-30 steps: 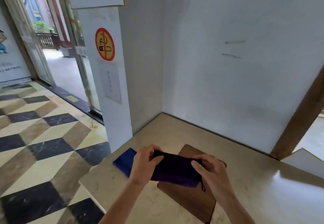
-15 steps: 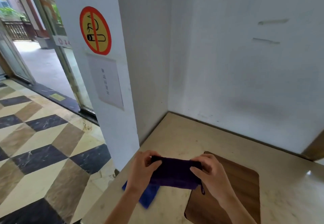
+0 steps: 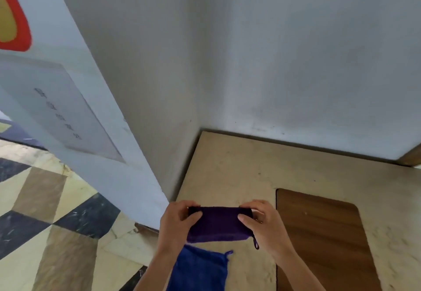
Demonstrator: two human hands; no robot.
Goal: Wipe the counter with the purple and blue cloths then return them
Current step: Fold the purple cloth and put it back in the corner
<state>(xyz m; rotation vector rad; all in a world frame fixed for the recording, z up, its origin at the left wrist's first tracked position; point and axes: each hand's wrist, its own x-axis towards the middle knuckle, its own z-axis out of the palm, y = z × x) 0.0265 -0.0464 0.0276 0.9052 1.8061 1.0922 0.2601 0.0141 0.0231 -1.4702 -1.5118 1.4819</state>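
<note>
While the view has swung down and closer since a second ago, left hand (image 3: 176,220) and right hand (image 3: 262,221) still pinch the folded dark purple terry cloth (image 3: 218,224) above the beige stone tabletop (image 3: 227,172), with the blue terry cloth (image 3: 200,268) lying just below, so wiping looks not yet begun.

White plaster walls (image 3: 307,62) meet at twelve o'clock; patterned tile floor (image 3: 45,211) at eight; round red sign (image 3: 13,17) at ten.
</note>
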